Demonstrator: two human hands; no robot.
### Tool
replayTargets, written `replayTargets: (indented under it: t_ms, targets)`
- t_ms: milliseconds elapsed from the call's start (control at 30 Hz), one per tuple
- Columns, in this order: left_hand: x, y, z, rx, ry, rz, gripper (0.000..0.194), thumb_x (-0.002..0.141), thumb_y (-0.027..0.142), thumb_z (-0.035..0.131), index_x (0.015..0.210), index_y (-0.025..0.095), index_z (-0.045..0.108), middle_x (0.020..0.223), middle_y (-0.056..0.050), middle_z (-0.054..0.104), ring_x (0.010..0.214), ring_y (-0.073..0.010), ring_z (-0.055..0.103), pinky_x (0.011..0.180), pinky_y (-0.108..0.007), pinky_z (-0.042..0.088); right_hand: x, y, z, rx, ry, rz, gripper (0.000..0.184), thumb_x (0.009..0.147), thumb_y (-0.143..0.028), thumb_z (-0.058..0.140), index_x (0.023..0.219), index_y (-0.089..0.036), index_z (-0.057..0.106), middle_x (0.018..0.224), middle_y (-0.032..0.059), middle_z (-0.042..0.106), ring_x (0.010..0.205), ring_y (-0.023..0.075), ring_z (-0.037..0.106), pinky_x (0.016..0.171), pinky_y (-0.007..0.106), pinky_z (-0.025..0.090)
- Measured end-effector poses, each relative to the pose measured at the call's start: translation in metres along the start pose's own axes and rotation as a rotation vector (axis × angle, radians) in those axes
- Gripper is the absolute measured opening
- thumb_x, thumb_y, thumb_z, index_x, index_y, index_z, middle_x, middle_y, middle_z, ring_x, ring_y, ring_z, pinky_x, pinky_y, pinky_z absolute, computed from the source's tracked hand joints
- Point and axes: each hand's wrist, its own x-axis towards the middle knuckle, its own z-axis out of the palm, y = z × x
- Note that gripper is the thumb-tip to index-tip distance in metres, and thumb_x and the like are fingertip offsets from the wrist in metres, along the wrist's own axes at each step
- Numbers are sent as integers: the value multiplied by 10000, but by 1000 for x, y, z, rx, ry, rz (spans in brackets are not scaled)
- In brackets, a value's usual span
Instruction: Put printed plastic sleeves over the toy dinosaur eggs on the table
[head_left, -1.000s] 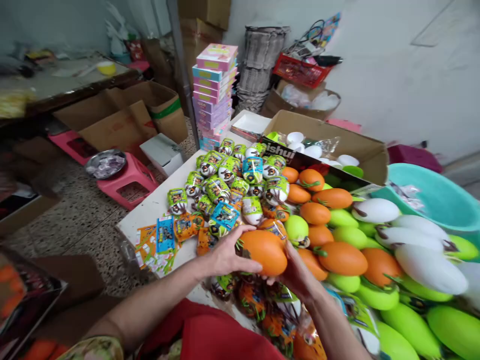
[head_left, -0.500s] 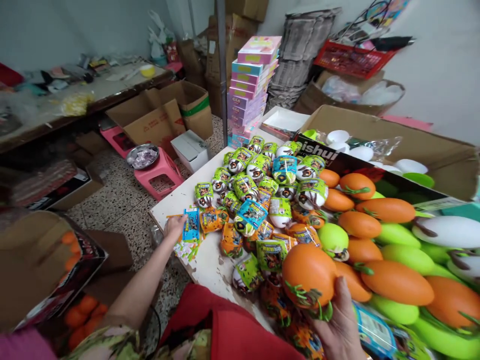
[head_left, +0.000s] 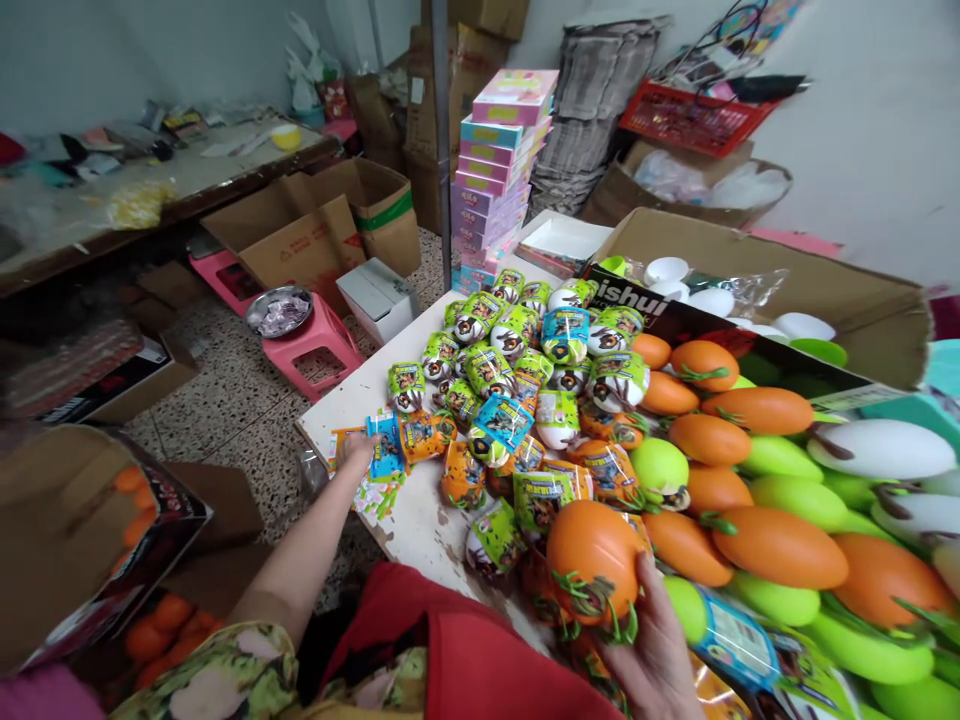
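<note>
My right hand [head_left: 654, 640] grips an orange plastic egg [head_left: 592, 555] with green claw-like markings, holding it above the front of the table. My left hand [head_left: 357, 456] is at the table's left corner, its fingers closed at the edge of a blue printed sleeve [head_left: 386, 448]. Orange sleeves [head_left: 343, 445] lie partly under that hand, and small green and white slips [head_left: 379, 500] are spread below it. Between my hands is a heap of eggs wrapped in green, blue and orange sleeves [head_left: 491, 370]. Bare orange and green eggs [head_left: 780, 545] fill the right side.
A large open carton [head_left: 757, 245] with white and green shells stands behind the eggs. Stacked pink and purple boxes [head_left: 491, 190] rise at the table's back. To the left are a pink stool [head_left: 315, 350] bearing a metal bowl [head_left: 281, 312], and open cartons [head_left: 67, 540] holding orange pieces.
My right hand and the orange egg have moved slightly left. My left hand stays by the blue sleeve, shifting slightly. The view has turned a little.
</note>
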Motion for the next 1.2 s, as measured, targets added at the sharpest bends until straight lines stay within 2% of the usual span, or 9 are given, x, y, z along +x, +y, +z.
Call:
replayTargets:
  t_ms: [133,300,400,500,633,800,900,1033,1200]
  targets:
    - [3,-1,2,60,-19,-13,315,885,343,581,1144,163,578,1121,-77,610,967,-208,615,806,-391,528,-7,-3,8,20,97,18,733,584,-433,835,1244,-276,556,917,-7,761,854,244,716,946,435,514]
    - [1,-8,-5,119,-11,-2,305,886,340,580,1135,166,584,1132,-79,608,995,-215,608,830,-404,519,-11,-4,8,18,62,-21,682,604,-416,827,1225,-305,565,859,-47,762,753,207,725,923,402,538]
    - [-2,-12,-13,128,9,7,299,887,339,578,1130,166,586,1119,-76,613,980,-209,612,822,-397,522,-13,-1,8,39,44,-4,717,541,-358,870,1195,-301,582,855,-47,765,721,215,726,888,410,561]
    - [-7,-13,-24,123,42,24,282,890,351,571,1083,147,599,1059,-67,631,913,-189,623,793,-385,526,-15,1,8,49,33,-18,709,514,-343,883,1162,-289,599,871,-42,765,752,232,726,864,424,577]
    - [-22,-6,-44,108,109,130,228,901,336,524,883,139,636,849,-51,654,796,-177,614,713,-303,475,-15,1,4,33,9,16,633,542,-365,867,1115,-256,620,918,-10,761,848,260,717,856,445,580]
    - [-60,21,-74,78,178,364,257,869,374,474,722,194,582,661,-26,584,726,-191,558,645,-255,375,-15,5,0,21,10,11,599,501,-331,883,1036,-242,627,903,1,762,871,279,713,835,456,586]
    - [-93,42,-81,42,159,505,281,873,408,423,701,210,522,611,7,514,658,-167,503,629,-248,355,-19,8,4,28,-21,12,569,494,-317,880,1000,-234,633,871,8,764,858,288,715,816,462,589]
    - [-139,71,-70,-75,45,666,347,872,457,359,645,214,462,584,22,476,607,-150,468,596,-243,349,-23,9,8,57,-59,28,488,506,-324,867,928,-227,645,837,13,765,804,278,721,803,470,586]
    - [-188,106,-41,-171,-228,871,349,836,476,378,609,217,428,577,24,450,583,-142,425,583,-250,331,-30,6,-5,81,-64,-11,496,500,-321,871,931,-230,643,838,8,765,808,255,721,818,451,571]
